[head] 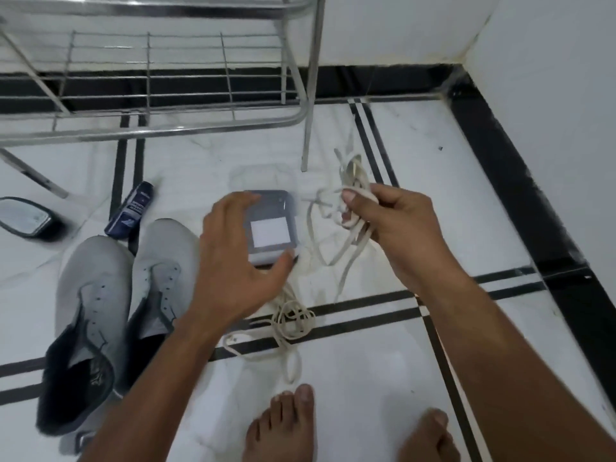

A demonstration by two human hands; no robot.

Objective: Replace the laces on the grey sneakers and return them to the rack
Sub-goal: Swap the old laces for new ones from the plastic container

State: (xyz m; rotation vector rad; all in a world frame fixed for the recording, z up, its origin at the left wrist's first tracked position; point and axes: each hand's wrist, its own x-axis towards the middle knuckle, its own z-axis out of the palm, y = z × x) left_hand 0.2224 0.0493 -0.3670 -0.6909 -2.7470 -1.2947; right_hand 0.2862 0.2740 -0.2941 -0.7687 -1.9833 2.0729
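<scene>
**Inspector A:** The grey sneakers stand side by side on the floor at the left, toes toward the rack. Their eyelets are bare and no lace is threaded. The uppers appear to be soft matte fabric with dark linings.

**Inspector B:** And the laces?

**Inspector A:** The right hand pinches a loose bundle of flat cream lace, thumb over fingers, with loops hanging down. A second cream lace lies in a tangle on the floor in front of the bare feet. Which set is old and which new cannot be told.

**Inspector B:** The left hand?

**Inspector A:** The left hand is spread wide over a small grey packet with a white label, thumb at its near edge. It is blurred, so whether it grips the packet cannot be told.

**Inspector B:** Recommendation for the step?

**Inspector A:** In judgement, the bundle should be shaken out to a single strand and both tips found before threading, starting at the eyelets nearest the toe and keeping the flat lace untwisted.

**Inspector B:** Surroundings?

**Inspector A:** There is glossy white tile with black stripes. The rack is of polished metal wire and stands at the far edge. A dark blue spray can lies beyond the toes, and a black-framed mirror lies at the far left.
</scene>
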